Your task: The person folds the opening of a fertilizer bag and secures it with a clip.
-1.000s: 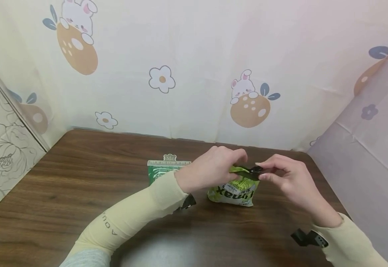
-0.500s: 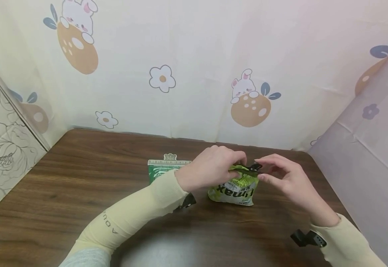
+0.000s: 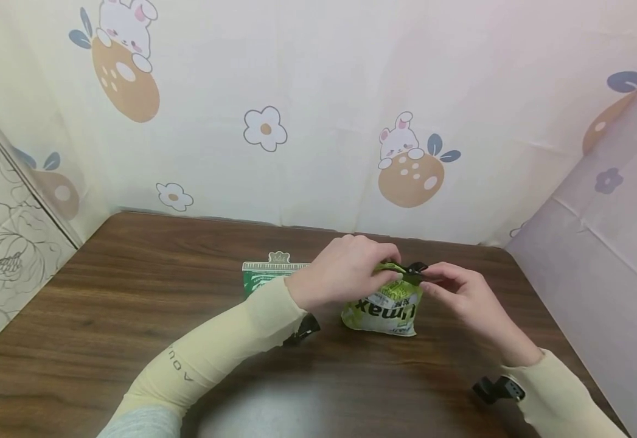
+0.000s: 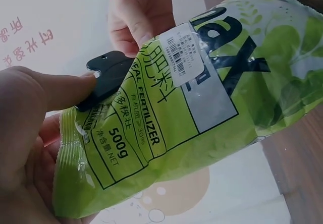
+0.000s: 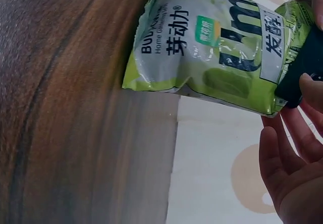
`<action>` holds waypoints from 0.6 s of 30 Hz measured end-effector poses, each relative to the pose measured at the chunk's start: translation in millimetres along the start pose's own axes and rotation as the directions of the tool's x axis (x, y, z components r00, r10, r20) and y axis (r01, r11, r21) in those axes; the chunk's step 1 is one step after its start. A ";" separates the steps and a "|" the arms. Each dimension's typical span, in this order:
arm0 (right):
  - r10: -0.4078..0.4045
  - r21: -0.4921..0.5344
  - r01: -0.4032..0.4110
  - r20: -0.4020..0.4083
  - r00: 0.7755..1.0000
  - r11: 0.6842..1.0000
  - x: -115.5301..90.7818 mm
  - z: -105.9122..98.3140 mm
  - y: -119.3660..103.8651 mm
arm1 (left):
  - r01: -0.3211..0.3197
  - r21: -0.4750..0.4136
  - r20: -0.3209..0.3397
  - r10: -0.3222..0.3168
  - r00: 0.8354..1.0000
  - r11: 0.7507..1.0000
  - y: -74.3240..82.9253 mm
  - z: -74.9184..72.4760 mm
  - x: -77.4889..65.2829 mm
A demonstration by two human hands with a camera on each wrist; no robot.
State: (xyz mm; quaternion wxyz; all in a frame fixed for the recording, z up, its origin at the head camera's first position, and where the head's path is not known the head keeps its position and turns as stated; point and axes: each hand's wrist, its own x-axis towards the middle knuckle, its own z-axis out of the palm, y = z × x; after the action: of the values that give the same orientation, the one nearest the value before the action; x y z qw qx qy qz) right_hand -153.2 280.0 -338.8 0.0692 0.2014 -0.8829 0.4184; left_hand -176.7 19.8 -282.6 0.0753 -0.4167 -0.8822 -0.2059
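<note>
A green and white 500g fertilizer bag (image 3: 384,319) stands on the table in the head view, its lettering upside down there. My left hand (image 3: 345,271) pinches the bag's top edge, with the thumb against a black clip (image 4: 108,72) in the left wrist view. The clip sits across the gathered top of the bag. From the other side, my right hand (image 3: 460,292) holds the clip between thumb and fingers. In the right wrist view the right thumb lies on the clip and other fingers are behind it. The clip's jaws are partly hidden by the bag and hands.
Behind my left forearm lies a dark green packet (image 3: 258,281) with a pale toothed clip bar (image 3: 277,266) along its top. The brown wooden table (image 3: 132,292) meets a printed curtain (image 3: 318,152) at the back and at the right.
My right hand and the black clip have shifted slightly left and up, closer to my left hand. The clip now lies farther over the bag's top. The bag's base stays put.
</note>
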 end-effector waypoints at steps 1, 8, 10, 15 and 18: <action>0.008 -0.003 -0.008 0.000 1.000 1.000 0.2 0.8 1.0 | 0.003 -0.003 -0.002 -0.003 1.000 1.000 -0.7 0.3 0.0; 0.039 -0.025 -0.039 0.007 0.999 0.999 2.6 4.1 5.3 | 0.027 -0.012 0.004 -0.027 1.000 1.000 -4.4 2.8 0.6; 0.036 -0.037 -0.036 0.002 0.999 0.999 3.4 4.8 6.1 | 0.025 -0.003 0.003 -0.025 1.000 1.000 -5.2 3.3 0.9; 0.041 -0.064 -0.042 -0.012 0.999 0.997 4.7 7.7 8.5 | 0.025 0.013 0.003 -0.025 1.000 1.000 -6.4 5.0 1.1; 0.058 -0.067 -0.059 -0.009 0.998 0.996 4.4 10.7 10.2 | 0.042 0.010 0.017 -0.042 0.999 0.999 -6.9 6.7 0.6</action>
State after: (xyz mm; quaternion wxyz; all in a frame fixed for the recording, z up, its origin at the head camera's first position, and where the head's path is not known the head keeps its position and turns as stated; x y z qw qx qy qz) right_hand -160.9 276.3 -351.6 0.0669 0.1715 -0.9018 0.3911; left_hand -182.1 19.2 -290.5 0.0651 -0.3994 -0.8924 -0.1995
